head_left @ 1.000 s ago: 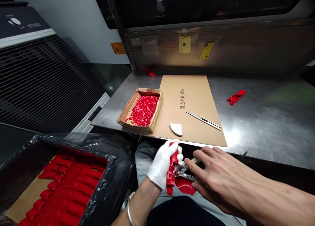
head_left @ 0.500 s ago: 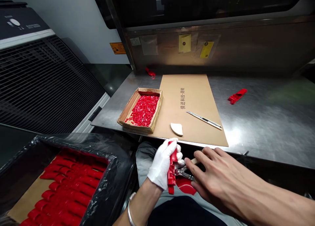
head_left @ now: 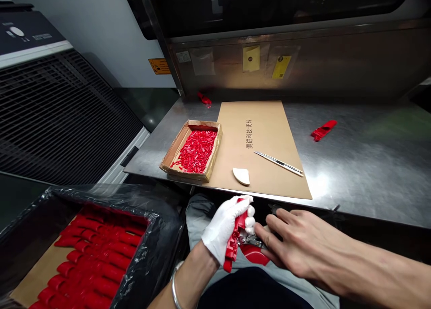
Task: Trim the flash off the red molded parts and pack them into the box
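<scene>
My left hand (head_left: 224, 226), in a white glove, is closed around a red plastic part (head_left: 233, 245) above my lap. The part is tilted, its lower end sticking out below the fingers. Close on its right, my bare right hand (head_left: 291, 239) grips a pair of nippers (head_left: 251, 241). The metal jaws reach the side of the part; whether they touch it I cannot tell. Most of the handles are hidden by my fingers. Under the tool, a round red shape (head_left: 255, 254) shows over my lap.
A cardboard tray (head_left: 217, 158) of small red scraps stands on the metal table (head_left: 363, 174). On a cardboard sheet (head_left: 269, 120) lie a utility knife (head_left: 279, 163) and a white wedge (head_left: 241, 176). Red parts (head_left: 323, 130) lie farther back. A black-lined box (head_left: 164, 237) holds several more.
My left hand has tilted the red part, its lower end swinging left. The nippers and my right hand have turned slightly beside it, the light handle now hidden.
</scene>
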`<state>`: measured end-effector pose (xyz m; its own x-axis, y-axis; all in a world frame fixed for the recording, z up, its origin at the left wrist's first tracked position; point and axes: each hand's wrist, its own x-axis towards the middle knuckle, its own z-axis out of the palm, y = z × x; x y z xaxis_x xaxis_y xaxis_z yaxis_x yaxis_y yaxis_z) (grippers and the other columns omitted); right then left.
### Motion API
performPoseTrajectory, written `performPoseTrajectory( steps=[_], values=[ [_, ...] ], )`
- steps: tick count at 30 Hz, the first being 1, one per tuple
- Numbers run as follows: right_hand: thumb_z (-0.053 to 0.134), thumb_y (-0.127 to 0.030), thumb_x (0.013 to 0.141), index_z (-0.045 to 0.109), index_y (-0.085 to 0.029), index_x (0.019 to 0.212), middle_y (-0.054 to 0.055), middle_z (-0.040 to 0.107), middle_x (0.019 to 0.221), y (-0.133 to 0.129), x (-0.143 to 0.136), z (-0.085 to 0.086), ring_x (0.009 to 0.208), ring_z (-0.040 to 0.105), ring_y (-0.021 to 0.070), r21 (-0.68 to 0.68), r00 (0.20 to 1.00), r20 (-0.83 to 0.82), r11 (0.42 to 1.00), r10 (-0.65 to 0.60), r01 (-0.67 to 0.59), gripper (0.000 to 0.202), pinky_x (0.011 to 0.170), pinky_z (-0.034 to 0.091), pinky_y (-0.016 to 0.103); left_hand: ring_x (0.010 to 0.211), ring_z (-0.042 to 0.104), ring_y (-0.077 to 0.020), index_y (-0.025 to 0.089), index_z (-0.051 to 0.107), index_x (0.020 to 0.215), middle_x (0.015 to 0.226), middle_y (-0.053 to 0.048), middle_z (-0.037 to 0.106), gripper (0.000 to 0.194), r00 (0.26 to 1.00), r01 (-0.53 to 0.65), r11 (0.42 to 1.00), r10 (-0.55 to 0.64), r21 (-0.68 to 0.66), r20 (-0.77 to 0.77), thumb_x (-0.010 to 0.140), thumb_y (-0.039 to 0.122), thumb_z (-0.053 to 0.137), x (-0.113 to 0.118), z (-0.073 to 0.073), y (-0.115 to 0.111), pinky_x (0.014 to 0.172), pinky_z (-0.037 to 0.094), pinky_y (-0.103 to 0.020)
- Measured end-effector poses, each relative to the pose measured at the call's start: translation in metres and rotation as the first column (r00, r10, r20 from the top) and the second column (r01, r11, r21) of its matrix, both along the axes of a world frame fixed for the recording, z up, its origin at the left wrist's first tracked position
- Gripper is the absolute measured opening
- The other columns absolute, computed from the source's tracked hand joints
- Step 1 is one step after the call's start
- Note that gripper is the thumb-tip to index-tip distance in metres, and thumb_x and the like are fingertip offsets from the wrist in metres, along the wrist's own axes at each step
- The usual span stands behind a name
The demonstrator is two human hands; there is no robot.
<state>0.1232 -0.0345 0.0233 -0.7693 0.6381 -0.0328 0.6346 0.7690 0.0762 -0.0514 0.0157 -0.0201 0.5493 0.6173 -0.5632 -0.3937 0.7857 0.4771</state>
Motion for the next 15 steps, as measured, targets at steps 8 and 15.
performPoseTrajectory(
  steps=[8, 15],
  values=[
    [0.064, -0.031, 0.086, 0.064, -0.014, 0.103, 0.004, 0.052, 0.075, 0.0034, -0.0071, 0.0064, 0.064, 0.048, 0.0219, 0.109, 0.994, -0.077, 0.991, -0.075, 0.083, 0.024, 0.057, 0.032, 0.036, 0.046, 0.043, -0.0049, 0.015, 0.054, 0.089, 0.067, 0.003, 0.049, 0.017, 1.000, -0.004, 1.000, 0.004, 0.015, -0.002, 0.083, 0.025, 0.066, 0.0011, -0.0008, 0.0043, 0.043, 0.034, -0.016],
    [0.060, -0.033, 0.088, 0.062, -0.015, 0.105, 0.005, 0.052, 0.081, 0.0066, -0.0079, 0.0055, 0.070, 0.049, 0.0232, 0.065, 0.993, -0.055, 0.992, -0.106, 0.110, 0.025, 0.062, 0.034, 0.038, 0.048, 0.042, -0.0047, 0.017, 0.050, 0.088, 0.069, 0.004, 0.048, 0.024, 0.981, -0.193, 0.981, 0.192, -0.038, -0.023, 0.077, 0.021, 0.071, 0.0046, 0.0020, 0.0050, 0.043, 0.034, -0.016]
  ],
)
